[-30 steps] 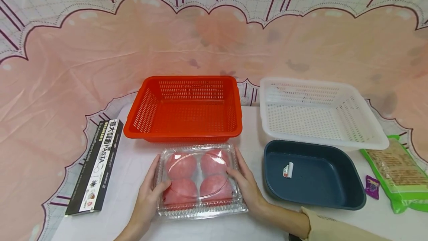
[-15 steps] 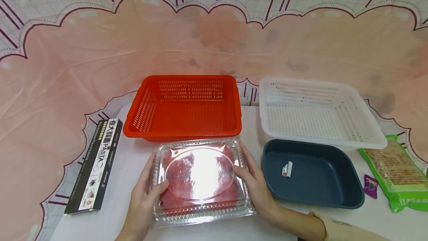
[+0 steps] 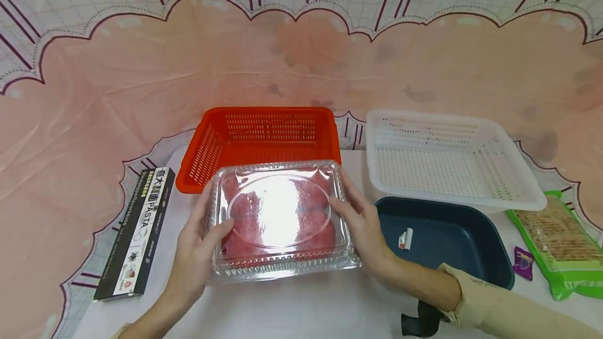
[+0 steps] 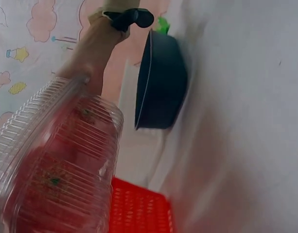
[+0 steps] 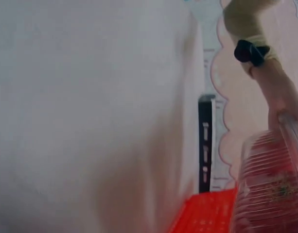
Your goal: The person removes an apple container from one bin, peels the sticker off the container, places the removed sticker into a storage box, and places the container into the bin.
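A clear plastic clamshell box [image 3: 282,213] of large round red fruit is held up between both hands, tilted, its lid glaring. My left hand [image 3: 195,239] grips its left side, thumb on the lid; my right hand [image 3: 367,224] grips the right side the same way. In the head view the box overlaps the front of a red basket [image 3: 264,124]. From below, the left wrist view shows the ribbed box bottom [image 4: 66,179] well above the table, with green stem ends on the fruit [image 4: 54,181]. The right wrist view also catches the box [image 5: 270,184].
A white basket [image 3: 424,171] stands behind a dark blue tub [image 3: 452,250] holding a small white item [image 3: 405,239]. To the right lie a purple packet [image 3: 523,263] and a green-edged food bag [image 3: 560,234]. A black pasta box [image 3: 136,234] lies at the left edge.
Both hands have lifted the clamshell box and moved it away from me, up over the red basket's front rim in the head view. It has tilted, bringing glare onto the lid.
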Demonstrator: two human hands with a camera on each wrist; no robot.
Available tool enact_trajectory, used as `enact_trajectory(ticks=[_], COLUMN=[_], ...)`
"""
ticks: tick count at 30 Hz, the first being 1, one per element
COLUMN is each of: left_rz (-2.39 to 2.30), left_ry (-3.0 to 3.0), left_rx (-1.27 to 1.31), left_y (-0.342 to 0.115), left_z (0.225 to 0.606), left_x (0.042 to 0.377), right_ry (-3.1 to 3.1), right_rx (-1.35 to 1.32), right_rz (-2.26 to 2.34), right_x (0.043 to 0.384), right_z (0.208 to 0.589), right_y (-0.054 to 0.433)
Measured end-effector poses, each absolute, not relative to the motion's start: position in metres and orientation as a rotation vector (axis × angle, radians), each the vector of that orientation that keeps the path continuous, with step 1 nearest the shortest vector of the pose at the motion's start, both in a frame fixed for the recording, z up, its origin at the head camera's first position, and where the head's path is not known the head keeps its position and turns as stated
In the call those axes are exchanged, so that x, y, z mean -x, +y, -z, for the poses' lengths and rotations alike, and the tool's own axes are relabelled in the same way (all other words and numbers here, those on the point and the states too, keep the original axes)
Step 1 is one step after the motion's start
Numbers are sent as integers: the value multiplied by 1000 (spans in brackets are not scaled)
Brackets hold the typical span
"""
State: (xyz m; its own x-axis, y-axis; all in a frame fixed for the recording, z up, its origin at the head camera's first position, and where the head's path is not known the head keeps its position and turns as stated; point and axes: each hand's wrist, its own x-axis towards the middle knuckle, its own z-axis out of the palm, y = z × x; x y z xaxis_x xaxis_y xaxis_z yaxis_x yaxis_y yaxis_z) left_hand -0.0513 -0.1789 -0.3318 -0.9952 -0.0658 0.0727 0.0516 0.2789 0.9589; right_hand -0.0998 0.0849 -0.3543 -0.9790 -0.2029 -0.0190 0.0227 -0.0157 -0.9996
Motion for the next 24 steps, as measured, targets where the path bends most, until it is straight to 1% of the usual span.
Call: enact_trajectory(ticks=[9, 16, 24], left_rz=[1787, 1753, 1776], left_ry=[-2361, -2373, -2325], left_rx=[120, 77, 72], left_y=[-185, -188, -191], left_z=[310, 306, 307], left_x=[87, 116, 147], right_ry=[2069, 2016, 2046], right_rx=[207, 246, 131], right_rz=[2237, 2289, 2287], right_x=[139, 165, 193], right_z=[337, 334, 327], right_y=[78, 74, 69])
